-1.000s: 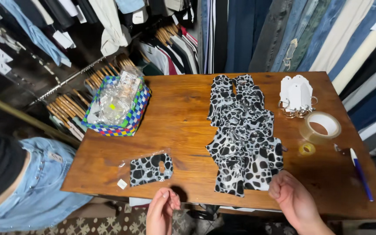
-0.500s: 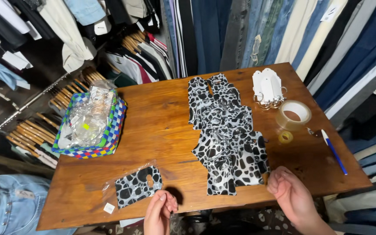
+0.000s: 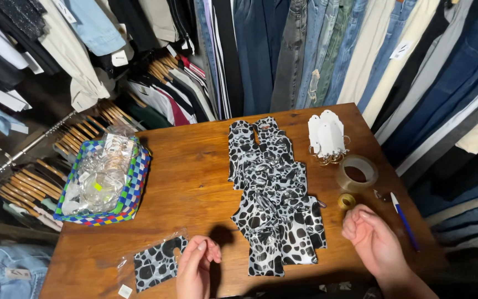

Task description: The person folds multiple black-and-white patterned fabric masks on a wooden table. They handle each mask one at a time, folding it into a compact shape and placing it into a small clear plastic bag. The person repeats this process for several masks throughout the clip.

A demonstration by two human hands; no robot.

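Amid hanging clothes racks [image 3: 283, 50], wooden table [image 3: 195, 182] with spotted cards [image 3: 275, 188], woven basket [image 3: 131, 188].

Clothing shop, likely: tagged garments [image 3: 283, 50] on hangers [image 3: 92, 119] around table [image 3: 195, 171].

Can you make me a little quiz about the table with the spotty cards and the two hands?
1. True or false: the left hand is gripping the single spotty card.
2. What lies nearest the right hand? A) woven basket B) small gold roll C) white tags
3. What colour is the pen at the wooden table edge?

Key: 1 false, it is only beside the card, empty. 2 B. 3 blue and white.
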